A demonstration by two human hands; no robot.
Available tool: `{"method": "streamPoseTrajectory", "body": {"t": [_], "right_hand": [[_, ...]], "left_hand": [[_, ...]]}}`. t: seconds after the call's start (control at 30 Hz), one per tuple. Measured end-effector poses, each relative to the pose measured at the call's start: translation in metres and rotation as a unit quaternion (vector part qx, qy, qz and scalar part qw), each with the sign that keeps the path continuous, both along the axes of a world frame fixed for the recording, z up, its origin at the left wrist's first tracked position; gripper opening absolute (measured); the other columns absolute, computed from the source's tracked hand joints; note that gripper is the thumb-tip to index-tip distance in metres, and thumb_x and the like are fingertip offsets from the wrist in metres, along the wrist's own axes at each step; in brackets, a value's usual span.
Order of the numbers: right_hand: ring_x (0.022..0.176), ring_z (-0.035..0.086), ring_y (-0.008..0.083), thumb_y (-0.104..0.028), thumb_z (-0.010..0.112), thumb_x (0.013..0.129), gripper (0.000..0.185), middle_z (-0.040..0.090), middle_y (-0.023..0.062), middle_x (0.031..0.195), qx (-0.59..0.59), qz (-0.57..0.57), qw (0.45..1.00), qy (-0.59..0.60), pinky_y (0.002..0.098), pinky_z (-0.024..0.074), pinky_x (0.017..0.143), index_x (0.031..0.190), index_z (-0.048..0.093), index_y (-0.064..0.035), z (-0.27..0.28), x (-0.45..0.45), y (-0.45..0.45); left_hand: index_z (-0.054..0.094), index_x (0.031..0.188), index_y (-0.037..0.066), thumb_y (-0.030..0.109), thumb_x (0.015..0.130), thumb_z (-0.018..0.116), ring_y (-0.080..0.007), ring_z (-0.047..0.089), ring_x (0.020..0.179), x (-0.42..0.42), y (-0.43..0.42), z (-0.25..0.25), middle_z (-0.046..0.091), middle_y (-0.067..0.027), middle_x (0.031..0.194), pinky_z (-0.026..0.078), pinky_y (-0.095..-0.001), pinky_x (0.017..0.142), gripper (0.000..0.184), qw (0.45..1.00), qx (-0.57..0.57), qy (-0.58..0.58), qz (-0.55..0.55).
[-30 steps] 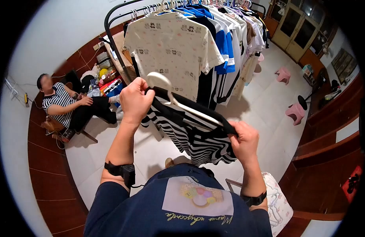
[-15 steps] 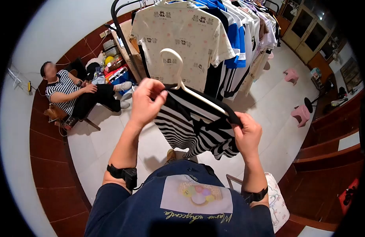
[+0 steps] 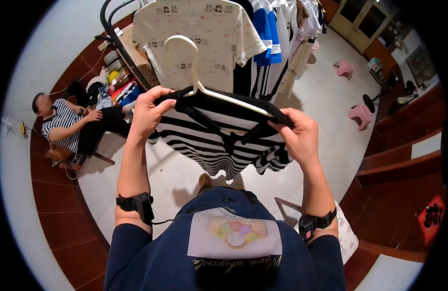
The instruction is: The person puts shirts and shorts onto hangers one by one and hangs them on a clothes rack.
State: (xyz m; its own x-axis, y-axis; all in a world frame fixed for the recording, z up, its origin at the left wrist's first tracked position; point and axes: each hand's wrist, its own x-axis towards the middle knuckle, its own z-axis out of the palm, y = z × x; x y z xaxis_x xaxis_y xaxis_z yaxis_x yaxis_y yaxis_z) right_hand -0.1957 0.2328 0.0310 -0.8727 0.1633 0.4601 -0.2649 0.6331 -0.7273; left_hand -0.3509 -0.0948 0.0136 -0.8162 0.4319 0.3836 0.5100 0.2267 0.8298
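A black-and-white striped shirt (image 3: 204,145) with black trim hangs in front of me on a white hanger (image 3: 233,101), whose hook points up. My left hand (image 3: 149,109) pinches the black fabric at the shirt's left shoulder. At the other shoulder, my right hand (image 3: 298,133) is closed on the cloth near the hanger's end. A knotted black tie or bow hangs at the front of the neckline. The hanger's left arm is mostly covered by the fabric.
Behind the shirt stands a black clothes rack (image 3: 118,43) carrying a cream patterned T-shirt (image 3: 199,39) and several other garments. A seated person (image 3: 68,121) is at the left beside piled belongings. Pink stools (image 3: 360,116) stand on the tiled floor at right.
The shirt's shoulders have been spread wider, with my left hand moving left and the striped front opening out. The view has shifted, so the rack sits higher and farther left.
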Motion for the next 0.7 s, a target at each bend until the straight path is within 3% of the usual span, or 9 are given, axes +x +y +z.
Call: {"method": "streamPoseTrajectory", "body": {"t": [0.1,0.23,0.3,0.47,0.7], "right_hand": [[0.066,0.062,0.0178,-0.007,0.074,0.074,0.025,0.067,0.0077,0.078,0.006,0.010,1.000,0.007,0.0285,0.0479,0.062,0.098,0.069,-0.0044,0.004,-0.004,0.009],[0.079,0.063,0.0140,-0.015,0.080,0.075,0.041,0.065,0.0076,0.091,-0.047,0.028,0.998,-0.009,0.0275,0.0511,0.072,0.110,0.065,-0.0001,0.016,-0.007,0.015],[0.079,0.062,0.0147,-0.013,0.079,0.077,0.039,0.066,0.0076,0.092,-0.069,0.039,0.996,0.042,0.0267,0.0507,0.072,0.111,0.065,-0.0002,0.012,-0.014,0.018],[0.072,0.061,0.0188,-0.006,0.074,0.077,0.025,0.064,0.0091,0.083,0.045,0.024,0.997,0.065,0.0278,0.0485,0.068,0.101,0.069,0.0005,0.017,-0.033,0.011],[0.067,0.061,0.0220,-0.004,0.070,0.078,0.016,0.062,0.0111,0.075,0.096,0.084,0.992,0.015,0.0317,0.0466,0.062,0.094,0.068,0.0004,0.024,-0.061,-0.012]], "left_hand": [[0.067,0.091,-0.002,0.004,0.080,0.074,-0.0074,0.056,0.078,-0.003,0.010,0.009,0.062,0.0018,0.081,0.044,-0.0220,0.075,0.014,0.997,0.067,-0.049,0.001],[0.068,0.090,-0.001,0.004,0.081,0.074,-0.0060,0.055,0.078,-0.022,0.010,0.013,0.062,0.0023,0.082,0.043,-0.0209,0.074,0.012,0.997,0.079,-0.019,-0.014],[0.069,0.091,-0.001,0.004,0.081,0.074,-0.0055,0.055,0.077,-0.033,0.007,0.011,0.062,0.0028,0.081,0.043,-0.0206,0.073,0.013,0.995,0.092,-0.021,-0.023],[0.069,0.090,-0.001,0.004,0.080,0.075,-0.0049,0.055,0.075,-0.057,-0.001,0.011,0.063,0.0035,0.079,0.044,-0.0206,0.071,0.013,0.995,0.098,-0.021,-0.011],[0.066,0.088,-0.002,0.002,0.075,0.074,-0.0068,0.056,0.076,-0.079,-0.021,0.020,0.063,0.0003,0.077,0.045,-0.0240,0.072,0.016,0.998,0.049,0.026,0.008]]}}
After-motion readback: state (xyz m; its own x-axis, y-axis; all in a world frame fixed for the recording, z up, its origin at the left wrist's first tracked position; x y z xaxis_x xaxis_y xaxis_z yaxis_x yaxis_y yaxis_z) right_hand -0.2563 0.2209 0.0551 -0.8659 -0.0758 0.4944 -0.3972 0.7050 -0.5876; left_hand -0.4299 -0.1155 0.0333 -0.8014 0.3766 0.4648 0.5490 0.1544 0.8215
